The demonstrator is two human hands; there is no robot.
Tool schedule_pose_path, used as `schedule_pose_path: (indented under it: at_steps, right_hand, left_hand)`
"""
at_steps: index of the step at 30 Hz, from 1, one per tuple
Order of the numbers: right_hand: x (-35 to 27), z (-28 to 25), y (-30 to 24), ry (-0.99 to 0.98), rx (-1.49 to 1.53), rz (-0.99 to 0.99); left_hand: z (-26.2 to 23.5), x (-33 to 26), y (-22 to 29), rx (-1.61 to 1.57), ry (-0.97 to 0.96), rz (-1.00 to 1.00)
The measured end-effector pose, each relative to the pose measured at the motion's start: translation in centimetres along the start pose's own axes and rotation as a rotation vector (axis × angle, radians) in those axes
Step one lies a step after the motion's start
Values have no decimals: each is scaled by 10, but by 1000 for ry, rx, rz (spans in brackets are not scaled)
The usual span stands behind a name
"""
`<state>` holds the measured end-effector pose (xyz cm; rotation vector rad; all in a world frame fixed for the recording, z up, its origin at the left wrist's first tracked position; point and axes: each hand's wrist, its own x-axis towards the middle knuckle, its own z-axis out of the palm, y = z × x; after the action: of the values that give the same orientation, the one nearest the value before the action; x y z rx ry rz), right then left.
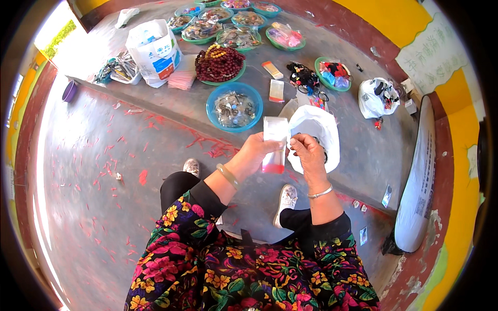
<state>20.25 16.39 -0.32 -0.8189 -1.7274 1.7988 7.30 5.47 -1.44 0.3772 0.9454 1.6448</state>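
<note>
My left hand (252, 154) holds a small clear plastic pouch with a red bottom strip (275, 145) upright in front of me. My right hand (307, 153) pinches the pouch's right edge near its top. Just behind my right hand lies an open white plastic bag (319, 129) on the grey raised step (363, 150). A blue bowl (234, 107) full of small packed trinkets sits on the step beyond my left hand. I wear a bangle on each wrist and a flowered top.
Farther back stand a bowl of dark red beads (219, 65), several green-rimmed bowls of packed items (238, 37), a white paper bag (154, 52) and loose pouches (276, 90). A white sack (377, 98) and long white board (417, 186) lie right. Red scraps litter the floor (104, 171).
</note>
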Motion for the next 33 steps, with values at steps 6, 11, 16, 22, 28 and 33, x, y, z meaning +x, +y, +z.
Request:
schedule_pose_path:
  at_steps: [6, 11, 16, 22, 28, 33]
  right_hand:
    - [5, -4, 5, -23, -29, -15]
    - [2, -3, -2, 30, -95, -70]
    - [5, -5, 1, 106, -332, -133]
    - [3, 0, -6, 158, -651, -276]
    - [3, 4, -7, 146, -759, -427]
    - [2, 9, -9, 124, -642, -462]
  left_hand:
    - [11, 7, -11, 71, -6, -21]
    - [15, 9, -11, 78, 69, -54]
    - [12, 5, -6, -54, -17, -77]
    - [7, 1, -2, -26, -14, -119]
    - [-2, -3, 0, -51, -62, -142]
    - [-5, -8, 1, -81, -7, -198]
